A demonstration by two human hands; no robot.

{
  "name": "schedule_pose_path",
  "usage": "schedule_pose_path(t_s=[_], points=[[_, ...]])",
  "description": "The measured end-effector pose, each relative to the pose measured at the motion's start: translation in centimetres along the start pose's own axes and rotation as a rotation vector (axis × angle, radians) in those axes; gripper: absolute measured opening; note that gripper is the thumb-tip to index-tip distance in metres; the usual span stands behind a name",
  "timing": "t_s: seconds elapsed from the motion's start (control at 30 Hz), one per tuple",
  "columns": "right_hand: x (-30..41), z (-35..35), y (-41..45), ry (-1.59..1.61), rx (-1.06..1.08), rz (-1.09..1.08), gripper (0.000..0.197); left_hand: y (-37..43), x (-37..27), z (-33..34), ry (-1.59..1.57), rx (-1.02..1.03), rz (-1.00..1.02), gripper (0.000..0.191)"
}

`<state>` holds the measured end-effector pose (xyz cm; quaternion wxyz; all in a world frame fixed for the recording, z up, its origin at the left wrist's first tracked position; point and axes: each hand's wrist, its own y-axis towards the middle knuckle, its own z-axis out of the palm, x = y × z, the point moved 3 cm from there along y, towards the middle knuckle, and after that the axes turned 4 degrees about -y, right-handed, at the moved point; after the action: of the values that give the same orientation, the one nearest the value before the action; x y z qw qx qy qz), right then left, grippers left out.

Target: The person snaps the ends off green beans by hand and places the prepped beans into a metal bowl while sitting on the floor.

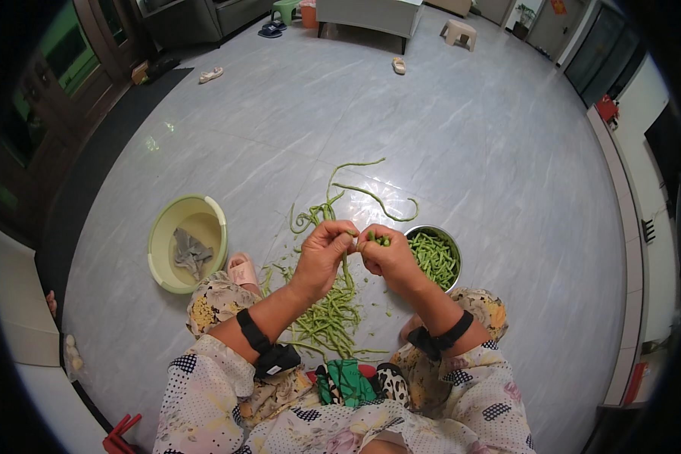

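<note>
My left hand pinches a long green bean between thumb and fingers, and the bean hangs down below it. Close beside it, my right hand is closed around several short bean pieces, and its fingertips meet those of my left hand. Just right of my right hand, a round metal bowl holds many cut green bean pieces. A heap of long beans lies on the floor between my feet, and more long beans lie beyond my hands.
A pale green plastic basin with water and a grey cloth stands at the left, near my slippered foot. Bean scraps are scattered on the tiled floor. Farther off are loose slippers, a beige stool and a dark mat.
</note>
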<state>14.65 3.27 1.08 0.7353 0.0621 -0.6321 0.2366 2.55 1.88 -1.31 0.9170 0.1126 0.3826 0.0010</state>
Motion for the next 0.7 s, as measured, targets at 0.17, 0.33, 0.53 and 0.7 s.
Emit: schedule_pose_path(t_s=[0.17, 0.33, 0.53, 0.7], points=[[-1.5, 0.2, -0.3, -0.55, -0.019, -0.243, 0.016, 1.2, -2.1, -0.4, -0.112, -0.178, 0.021, 0.009], [-0.8, -0.9, -0.9, -0.69, -0.023, -0.008, 0.019, 1.2, -2.4, -1.1, -0.054, -0.233, -0.186, 0.013], [-0.2, -2.3, -0.8, -0.491, -0.059, -0.155, 0.026, 1.0, -1.6, -0.7, 0.016, -0.116, -0.394, 0.011], [2.2, -1.4, -1.5, -0.5, -0.034, -0.113, 0.027, 0.4, -1.2, -0.8, 0.161, 0.072, -0.624, 0.013]])
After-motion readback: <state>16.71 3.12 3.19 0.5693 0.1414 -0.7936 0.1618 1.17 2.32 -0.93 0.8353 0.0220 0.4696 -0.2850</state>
